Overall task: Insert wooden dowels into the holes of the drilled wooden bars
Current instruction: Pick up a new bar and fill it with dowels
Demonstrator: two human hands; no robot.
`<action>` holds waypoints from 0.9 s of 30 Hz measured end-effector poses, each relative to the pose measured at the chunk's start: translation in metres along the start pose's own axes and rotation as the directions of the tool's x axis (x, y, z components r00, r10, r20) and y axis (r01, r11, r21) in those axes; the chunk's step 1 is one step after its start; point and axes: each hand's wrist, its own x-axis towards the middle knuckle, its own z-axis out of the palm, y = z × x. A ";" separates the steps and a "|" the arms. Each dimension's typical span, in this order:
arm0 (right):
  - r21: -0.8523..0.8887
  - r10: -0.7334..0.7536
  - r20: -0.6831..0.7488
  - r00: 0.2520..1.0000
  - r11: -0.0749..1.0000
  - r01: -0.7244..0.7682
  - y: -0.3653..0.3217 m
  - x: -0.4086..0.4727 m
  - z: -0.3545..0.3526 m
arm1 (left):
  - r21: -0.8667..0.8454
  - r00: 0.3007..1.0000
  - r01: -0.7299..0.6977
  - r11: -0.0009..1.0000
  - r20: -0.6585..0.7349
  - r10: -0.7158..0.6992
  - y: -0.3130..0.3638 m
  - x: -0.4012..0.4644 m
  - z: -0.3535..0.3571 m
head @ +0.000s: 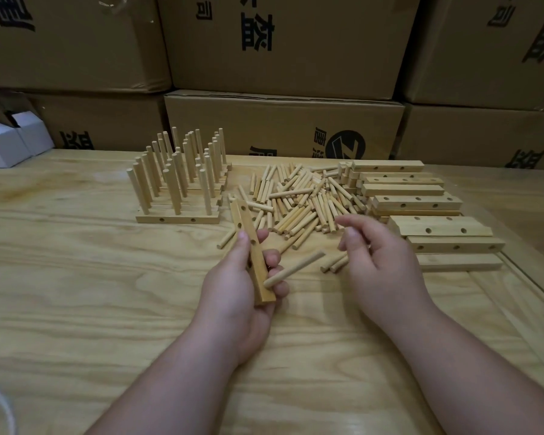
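My left hand (242, 287) grips a drilled wooden bar (248, 246) that stands tilted above the table, its holes facing me. A dowel (296, 268) sticks out to the right from the bar's lower end, between my left fingers. My right hand (377, 265) hovers just right of that dowel with loosely curled fingers and holds nothing. Behind my hands lies a pile of loose dowels (299, 199). A stack of drilled bars without dowels (418, 202) lies at the right. Bars with upright dowels in them (179, 180) stand at the back left.
The work surface is a light wooden table (76, 293). Cardboard boxes (283, 120) are stacked along its far edge. Small white boxes (10, 142) sit at the far left. A white cord (0, 409) lies at the lower left corner.
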 end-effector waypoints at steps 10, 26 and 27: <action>-0.660 0.121 0.249 0.961 0.747 0.077 0.007 0.004 0.003 | -0.048 0.995 0.074 0.996 0.076 -0.070 0.004 -0.001 -0.001; 0.015 -0.062 0.173 0.983 0.998 0.060 -0.017 -0.005 0.008 | 0.034 0.978 0.105 0.994 0.180 -0.110 0.003 -0.007 0.002; 0.095 -0.049 0.153 0.987 0.995 0.035 -0.019 -0.007 0.008 | 0.047 0.978 0.102 0.994 0.177 -0.109 0.002 -0.007 0.003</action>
